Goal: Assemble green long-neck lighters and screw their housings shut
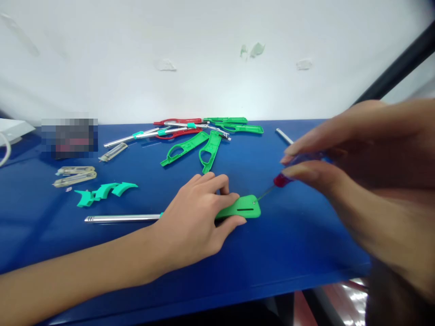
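Observation:
My left hand [200,213] grips a green lighter body [249,207] against the blue table, thumb on the near edge and fingers on the far side. A silver tube [124,218] with a teal collar extends left from under that hand. My right hand [340,176] is closed around a screwdriver [280,180] with a clear and red handle. The screwdriver's thin shaft slants down to the left, and its tip is at the small screw hole near the right end of the green body. Part of the handle is hidden by my blurred right fingers.
Green half shells [185,148], red shells [183,132] and silver tubes [132,137] lie at the back of the blue table [306,258]. Teal pieces [107,190] and clear cartridges [75,177] are on the left. Another silver rod [284,136] lies near my right fingertips. A white wall rises behind.

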`<state>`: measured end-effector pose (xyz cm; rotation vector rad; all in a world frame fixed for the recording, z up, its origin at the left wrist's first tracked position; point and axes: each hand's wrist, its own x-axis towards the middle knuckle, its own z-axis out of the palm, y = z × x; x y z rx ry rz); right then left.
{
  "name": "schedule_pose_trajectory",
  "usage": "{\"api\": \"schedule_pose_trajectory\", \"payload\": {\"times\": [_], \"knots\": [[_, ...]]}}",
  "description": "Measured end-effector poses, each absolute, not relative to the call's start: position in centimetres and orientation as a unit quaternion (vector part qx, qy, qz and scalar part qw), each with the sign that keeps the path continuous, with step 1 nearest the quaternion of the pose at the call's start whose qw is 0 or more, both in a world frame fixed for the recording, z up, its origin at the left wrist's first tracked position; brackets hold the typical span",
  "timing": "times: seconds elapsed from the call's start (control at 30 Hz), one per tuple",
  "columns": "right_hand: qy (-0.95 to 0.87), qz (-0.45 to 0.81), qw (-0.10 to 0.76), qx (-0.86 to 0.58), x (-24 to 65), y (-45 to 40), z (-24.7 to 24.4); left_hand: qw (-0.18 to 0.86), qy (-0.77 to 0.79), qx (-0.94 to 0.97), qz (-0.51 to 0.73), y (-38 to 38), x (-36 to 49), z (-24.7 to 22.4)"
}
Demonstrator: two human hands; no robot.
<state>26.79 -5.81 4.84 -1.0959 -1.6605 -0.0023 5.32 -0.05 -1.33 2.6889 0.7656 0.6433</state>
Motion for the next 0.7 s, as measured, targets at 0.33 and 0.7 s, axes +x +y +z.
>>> {"api": "schedule_pose_trajectory", "payload": {"times": [0.33,0.7], "knots": [[-0.699,-0.003,0.508,-0.503,26.63,-5.93,4.58,0.138,0.265,0.928,0.223,0.08,5.18,-1.48],[-0.699,0.047,0.501,-0.508,26.53,-6.29,4.89,0.131,0.265,0.929,0.225,-0.06,5.24,-1.12]]}}
